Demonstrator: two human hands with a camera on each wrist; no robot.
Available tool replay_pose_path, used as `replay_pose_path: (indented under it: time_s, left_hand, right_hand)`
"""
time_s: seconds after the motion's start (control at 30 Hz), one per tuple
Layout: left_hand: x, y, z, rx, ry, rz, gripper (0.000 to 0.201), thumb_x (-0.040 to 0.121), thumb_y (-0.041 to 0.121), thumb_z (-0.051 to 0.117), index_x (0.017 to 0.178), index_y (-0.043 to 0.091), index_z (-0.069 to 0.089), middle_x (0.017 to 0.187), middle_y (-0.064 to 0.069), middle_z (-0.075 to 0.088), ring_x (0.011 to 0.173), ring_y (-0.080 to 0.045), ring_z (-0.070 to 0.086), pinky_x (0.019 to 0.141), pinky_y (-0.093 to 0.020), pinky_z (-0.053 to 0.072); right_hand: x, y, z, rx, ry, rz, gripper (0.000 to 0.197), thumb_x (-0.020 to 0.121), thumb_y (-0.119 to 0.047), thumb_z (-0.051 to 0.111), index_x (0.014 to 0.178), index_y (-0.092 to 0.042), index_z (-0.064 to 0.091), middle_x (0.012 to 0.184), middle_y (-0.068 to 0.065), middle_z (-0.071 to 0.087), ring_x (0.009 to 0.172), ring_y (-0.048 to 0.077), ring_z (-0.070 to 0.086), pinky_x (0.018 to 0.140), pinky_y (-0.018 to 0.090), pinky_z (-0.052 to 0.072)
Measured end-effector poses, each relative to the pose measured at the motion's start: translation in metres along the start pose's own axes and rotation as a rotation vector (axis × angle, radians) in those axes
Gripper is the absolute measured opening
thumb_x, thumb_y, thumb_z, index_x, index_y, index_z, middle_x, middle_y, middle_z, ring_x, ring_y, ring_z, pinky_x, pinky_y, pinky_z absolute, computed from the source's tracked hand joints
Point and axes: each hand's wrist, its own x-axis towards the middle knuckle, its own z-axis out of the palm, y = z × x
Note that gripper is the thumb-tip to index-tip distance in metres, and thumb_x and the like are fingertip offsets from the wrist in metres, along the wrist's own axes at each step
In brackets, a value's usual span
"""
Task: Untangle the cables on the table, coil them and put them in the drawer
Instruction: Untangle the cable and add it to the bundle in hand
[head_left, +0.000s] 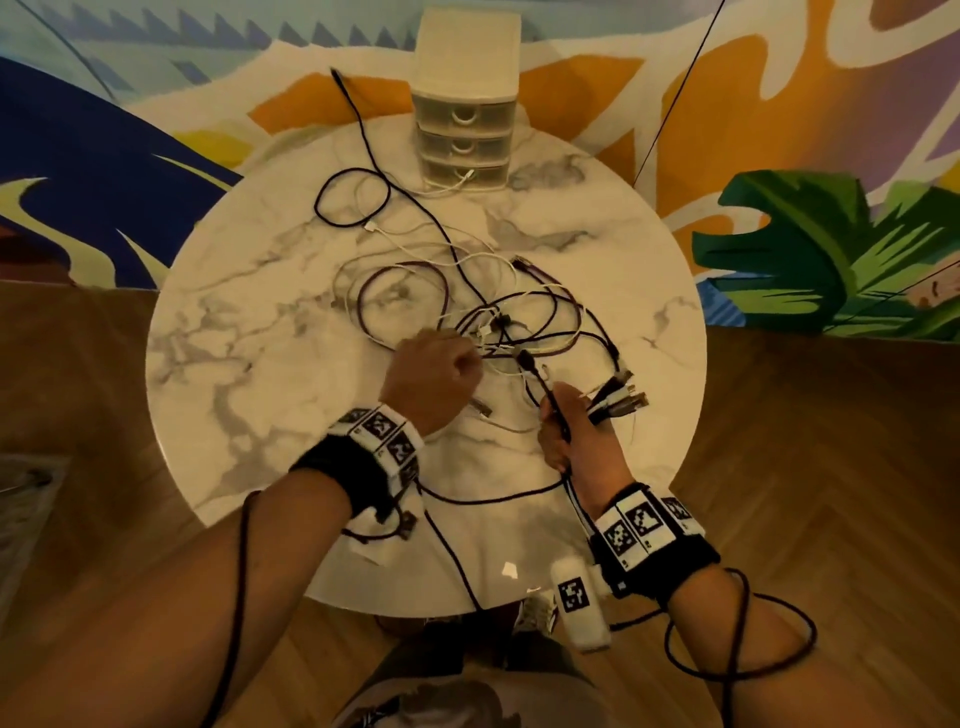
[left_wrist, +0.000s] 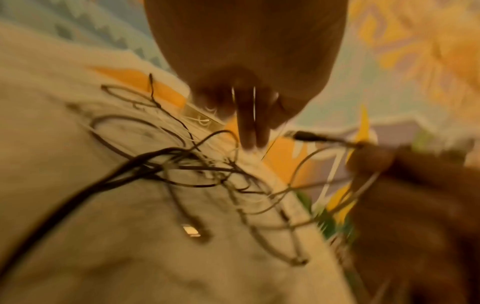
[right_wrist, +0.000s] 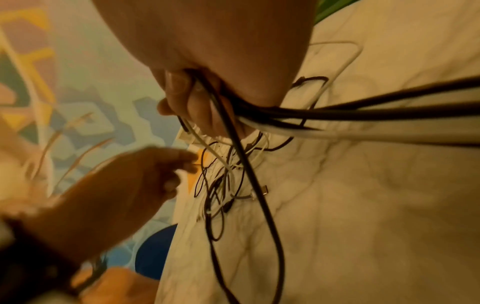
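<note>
- Firstly, drawer unit (head_left: 464, 93): white, three drawers, all pushed in, at the table's (head_left: 260, 291) far edge; contents cannot be told; a white cable end lies against the lowest drawer front.
- Cables (head_left: 498, 312): black and white, tangled mid-table.
- Right hand (head_left: 576, 436): fingers clamped on a bundle of cable ends (head_left: 618, 400), near the front edge.
- Left hand (head_left: 434, 379): fingers curled into the tangle, pinching thin white strands.

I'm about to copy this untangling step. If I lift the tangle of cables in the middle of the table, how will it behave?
The tangle of cables is thin and loosely looped, so it will likely droop limply and feel light. The strands cross each other, so pulling one probably drags its neighbours. The right hand already grips several ends, which may keep them tethered.
</note>
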Motion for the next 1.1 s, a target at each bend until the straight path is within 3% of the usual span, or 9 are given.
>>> replay_pose_path:
  time_s: [0.1,0.17,0.37,0.47,0.63,0.83,0.97,1.03,1.1]
  left_hand:
    - [0.014,0.035,0.005,-0.562,-0.464,-0.358,0.048,0.096,0.046,0.04,0.083,0.01,0.069,0.077,-0.005,0.068,0.062,-0.019,0.055,0.05,-0.024,0.036]
    - [0.021,0.042,0.005,-0.713,-0.556,-0.477,0.054,0.094,0.054,0.038,0.083,0.012,0.07,0.079,-0.004,0.066,0.055,-0.013,0.046,0.048,-0.023,0.032]
    - [0.029,0.046,-0.01,-1.153,-0.424,-0.528,0.019,0.092,0.021,0.054,0.089,0.006,0.064,0.066,0.0,0.062,0.059,-0.01,0.053,0.058,-0.024,0.037]
    - [0.034,0.058,-0.032,-1.216,-0.378,-0.435,0.025,0.095,0.023,0.051,0.102,0.001,0.06,0.054,0.001,0.054,0.053,-0.011,0.051,0.063,-0.026,0.043]
    - [0.037,0.073,-0.056,-1.246,-0.197,-0.4,0.026,0.097,0.026,0.047,0.089,0.004,0.058,0.048,0.0,0.047,0.044,-0.014,0.044,0.053,-0.026,0.043]
    - [0.029,0.078,-0.074,-1.02,-0.188,-0.342,0.036,0.095,0.036,0.05,0.087,0.005,0.066,0.048,0.0,0.046,0.038,-0.01,0.03,0.041,-0.022,0.02]
    - [0.003,0.081,-0.058,-0.262,-0.322,0.049,0.021,0.091,0.027,0.057,0.085,0.014,0.072,0.064,0.003,0.061,0.049,-0.002,0.051,0.05,-0.023,0.038]
    - [-0.014,0.078,-0.045,-0.139,-0.452,0.174,0.017,0.088,0.027,0.061,0.082,0.016,0.072,0.075,0.001,0.067,0.066,-0.009,0.059,0.063,-0.03,0.047]
    - [-0.027,0.074,-0.033,-0.08,-0.525,0.269,0.014,0.086,0.026,0.061,0.081,0.017,0.07,0.072,0.005,0.065,0.066,-0.008,0.058,0.066,-0.031,0.048]
  right_hand:
    - [-0.005,-0.001,0.002,-0.215,-0.092,-0.03,0.039,0.102,-0.03,0.038,0.069,-0.015,0.052,0.042,-0.002,0.03,0.039,0.012,0.02,0.043,0.028,0.013]
    - [-0.01,-0.004,0.003,-0.324,-0.159,-0.054,0.037,0.101,-0.031,0.04,0.071,-0.014,0.054,0.046,0.001,0.031,0.042,0.014,0.021,0.046,0.032,0.014]
    - [-0.013,-0.001,-0.003,-0.418,-0.19,-0.044,0.04,0.1,-0.031,0.042,0.067,-0.012,0.052,0.047,0.001,0.03,0.042,0.011,0.025,0.042,0.02,0.02]
    - [-0.008,0.003,-0.007,-0.391,-0.125,-0.019,0.039,0.101,-0.031,0.042,0.069,-0.009,0.05,0.049,0.002,0.03,0.04,0.008,0.026,0.041,0.017,0.022]
    - [-0.003,0.005,-0.003,-0.372,-0.096,-0.024,0.038,0.1,-0.031,0.043,0.069,-0.01,0.051,0.053,0.006,0.033,0.042,0.009,0.029,0.041,0.017,0.023]
    - [-0.004,0.01,-0.002,-0.446,-0.133,0.0,0.038,0.099,-0.035,0.043,0.07,-0.015,0.057,0.05,-0.002,0.037,0.045,0.009,0.03,0.044,0.017,0.025]
    - [0.003,-0.003,-0.005,-0.304,-0.027,0.041,0.025,0.1,-0.016,0.042,0.09,-0.007,0.063,0.053,-0.014,0.041,0.041,0.003,0.034,0.039,0.013,0.025]
    - [0.009,-0.01,-0.01,-0.005,0.091,0.132,0.039,0.1,-0.028,0.042,0.077,-0.009,0.067,0.052,-0.003,0.034,0.037,0.007,0.025,0.039,0.021,0.016]
    - [0.016,-0.01,-0.016,0.076,0.13,0.172,0.052,0.1,-0.037,0.039,0.068,-0.013,0.072,0.054,0.006,0.034,0.037,0.011,0.023,0.04,0.022,0.014]
